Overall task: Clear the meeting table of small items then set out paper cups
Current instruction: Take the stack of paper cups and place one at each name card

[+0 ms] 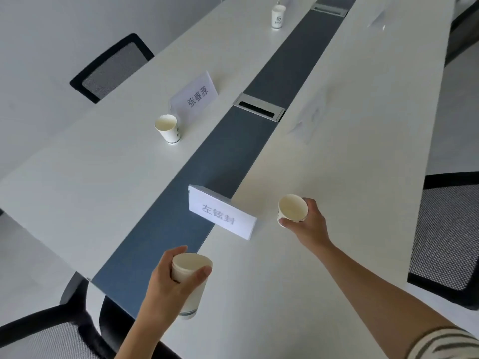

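Note:
My left hand [166, 283] grips a stack of white paper cups [190, 283] above the near end of the white meeting table [324, 164]. My right hand [308, 226] holds a single paper cup [293, 208] by its side, just right of a white name card [223, 212]. Whether this cup touches the table I cannot tell. Another paper cup [168, 128] stands upright on the far side by a second name card [195, 97]. A third cup [278, 16] stands far up the table.
A dark blue strip [207, 161] runs down the table's middle with metal cable hatches [259, 107]. Black mesh chairs stand at the far left [111, 68], at the right [445, 237] and at the near left corner [46, 335].

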`<action>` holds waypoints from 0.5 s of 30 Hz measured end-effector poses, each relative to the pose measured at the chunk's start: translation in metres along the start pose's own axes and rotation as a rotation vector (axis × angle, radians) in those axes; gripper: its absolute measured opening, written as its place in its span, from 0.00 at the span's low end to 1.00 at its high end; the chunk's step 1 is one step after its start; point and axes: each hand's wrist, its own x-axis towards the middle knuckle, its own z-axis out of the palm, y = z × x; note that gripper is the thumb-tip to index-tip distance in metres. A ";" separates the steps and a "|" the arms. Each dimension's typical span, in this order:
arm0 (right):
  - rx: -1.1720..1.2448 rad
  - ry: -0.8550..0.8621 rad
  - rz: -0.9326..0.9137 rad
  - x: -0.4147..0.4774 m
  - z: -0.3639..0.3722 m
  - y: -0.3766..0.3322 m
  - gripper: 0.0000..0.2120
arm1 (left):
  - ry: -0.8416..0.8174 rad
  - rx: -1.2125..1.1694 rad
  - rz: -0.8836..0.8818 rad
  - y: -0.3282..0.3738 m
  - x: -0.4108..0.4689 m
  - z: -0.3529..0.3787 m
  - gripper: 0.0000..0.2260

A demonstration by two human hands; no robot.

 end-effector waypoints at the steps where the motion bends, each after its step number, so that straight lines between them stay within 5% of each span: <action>1: -0.031 0.004 0.004 0.002 0.006 0.003 0.32 | 0.001 0.001 -0.010 -0.002 0.006 -0.003 0.42; 8: -0.128 0.017 0.021 0.004 0.015 0.012 0.34 | -0.071 0.017 -0.038 -0.005 0.028 0.002 0.39; 12: -0.185 -0.070 -0.006 -0.005 -0.003 0.010 0.45 | -0.161 0.047 0.024 0.011 0.028 0.018 0.36; 15: -0.214 -0.047 -0.043 -0.025 -0.026 0.010 0.40 | -0.237 0.092 0.112 0.024 0.024 0.031 0.37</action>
